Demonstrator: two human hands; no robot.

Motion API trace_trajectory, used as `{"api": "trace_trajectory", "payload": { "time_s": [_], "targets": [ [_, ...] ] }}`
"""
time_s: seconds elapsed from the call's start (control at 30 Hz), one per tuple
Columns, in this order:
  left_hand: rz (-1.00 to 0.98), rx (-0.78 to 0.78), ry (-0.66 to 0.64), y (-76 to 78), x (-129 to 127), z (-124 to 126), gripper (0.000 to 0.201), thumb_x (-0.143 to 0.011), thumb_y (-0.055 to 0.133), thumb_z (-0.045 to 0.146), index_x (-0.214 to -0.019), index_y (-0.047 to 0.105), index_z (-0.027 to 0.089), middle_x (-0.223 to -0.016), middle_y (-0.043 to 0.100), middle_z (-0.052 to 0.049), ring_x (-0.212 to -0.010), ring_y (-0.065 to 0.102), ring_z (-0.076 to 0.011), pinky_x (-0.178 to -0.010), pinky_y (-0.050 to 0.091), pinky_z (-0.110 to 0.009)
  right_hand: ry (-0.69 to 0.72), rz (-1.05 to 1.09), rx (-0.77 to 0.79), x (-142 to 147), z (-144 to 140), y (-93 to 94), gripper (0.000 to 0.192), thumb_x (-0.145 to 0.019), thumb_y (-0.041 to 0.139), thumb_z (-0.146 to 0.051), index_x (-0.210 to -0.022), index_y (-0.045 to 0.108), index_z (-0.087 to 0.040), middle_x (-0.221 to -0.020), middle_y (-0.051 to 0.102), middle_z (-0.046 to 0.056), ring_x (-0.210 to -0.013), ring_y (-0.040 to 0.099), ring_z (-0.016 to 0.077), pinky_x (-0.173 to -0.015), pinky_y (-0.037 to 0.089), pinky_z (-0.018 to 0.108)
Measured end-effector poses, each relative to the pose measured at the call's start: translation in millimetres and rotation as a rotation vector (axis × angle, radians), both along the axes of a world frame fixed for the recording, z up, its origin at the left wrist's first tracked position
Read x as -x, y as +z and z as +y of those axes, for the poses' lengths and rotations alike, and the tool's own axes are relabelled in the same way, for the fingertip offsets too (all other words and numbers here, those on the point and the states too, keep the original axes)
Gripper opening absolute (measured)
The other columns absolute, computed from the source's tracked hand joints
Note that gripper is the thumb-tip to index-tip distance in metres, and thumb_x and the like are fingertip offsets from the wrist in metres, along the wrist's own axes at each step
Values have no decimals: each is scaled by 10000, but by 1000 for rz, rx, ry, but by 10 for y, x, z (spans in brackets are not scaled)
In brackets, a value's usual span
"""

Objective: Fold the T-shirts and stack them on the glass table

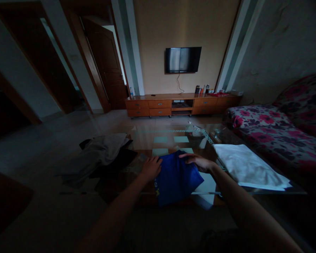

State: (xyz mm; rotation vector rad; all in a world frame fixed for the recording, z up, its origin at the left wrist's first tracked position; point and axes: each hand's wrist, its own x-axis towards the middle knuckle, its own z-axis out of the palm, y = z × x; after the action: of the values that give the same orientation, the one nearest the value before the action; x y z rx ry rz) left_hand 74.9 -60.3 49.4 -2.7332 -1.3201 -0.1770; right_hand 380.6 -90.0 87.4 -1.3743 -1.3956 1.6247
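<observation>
A folded blue garment (177, 181), with small light and yellow print along its left edge, lies on the glass coffee table (140, 140). Its near end hangs over the table's front edge. My left hand (152, 168) grips the upper left side of the garment, fingers bent over it. At the top right, my right hand (198, 162) holds the fabric, its thumb partly hidden. To the right lies a flat folded white cloth (249, 167). A loose heap of grey and black clothes (102, 154) sits to the left.
A low wooden cabinet (160, 104) with bottles (204, 89) stands beyond the table, under a wall television (183, 60). On the right is a flowered sofa (268, 123). Crumpled clear plastic (196, 130) lies at the table's far side. A door (105, 63) stands ajar.
</observation>
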Motion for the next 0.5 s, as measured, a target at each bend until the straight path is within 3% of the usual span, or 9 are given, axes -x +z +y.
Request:
{"api": "trace_trajectory", "payload": {
  "time_s": [0.1,0.3,0.5],
  "targets": [
    [-4,-12,-6,-21,3,9,348,-979,449,283,-1301,573,237,-1269,596,-113,-1159,544,-285,-980,431,-449,25,-38,33,-35,-5,3,542,-796,625,-196,-1337,653,-206,-877,726,22,-673,641,134,-659,528,243],
    [-29,4,12,-45,-11,14,430,-974,454,295,-1396,514,237,-1354,573,-117,-1204,538,-290,-1025,409,-455,42,-98,73,-106,-64,80,562,-801,661,-229,-1362,640,-215,-1010,741,56,-797,676,162,-718,541,269],
    [-51,6,13,-9,-43,7,516,-960,467,272,-1472,442,215,-1438,537,-123,-1248,537,-292,-1057,395,-446,28,-88,34,-152,-25,161,643,-762,679,-206,-1401,617,-216,-1006,751,70,-761,688,164,-693,559,263]
  ]
}}
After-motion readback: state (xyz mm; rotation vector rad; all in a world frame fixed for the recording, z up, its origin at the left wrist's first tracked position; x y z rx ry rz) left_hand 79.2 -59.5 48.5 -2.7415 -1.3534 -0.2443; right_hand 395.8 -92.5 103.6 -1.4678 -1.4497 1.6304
